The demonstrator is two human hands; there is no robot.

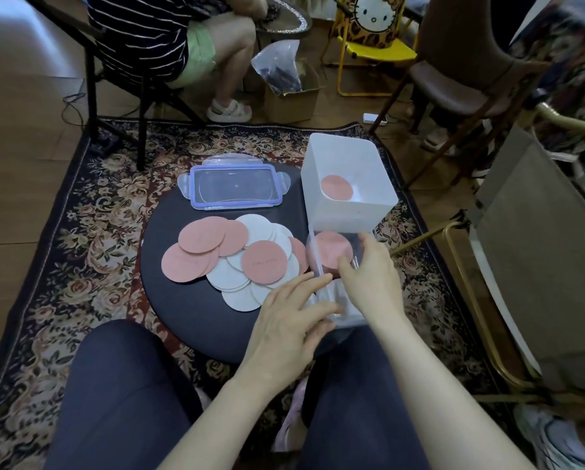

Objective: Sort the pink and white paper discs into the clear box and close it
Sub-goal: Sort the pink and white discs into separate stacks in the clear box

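Inside clear box (319, 266), pink disc (331, 250)

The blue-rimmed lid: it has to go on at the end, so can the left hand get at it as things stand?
Probably yes. The lid lies flat and uncovered at the far side of the round table, and the left hand holds nothing. The only thing between them is the flat pile of discs, low enough to reach over.

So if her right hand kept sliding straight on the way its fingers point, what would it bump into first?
Probably the pink disc lying in the clear box, right ahead of the right hand; the white bin comes after. Depth is unclear.
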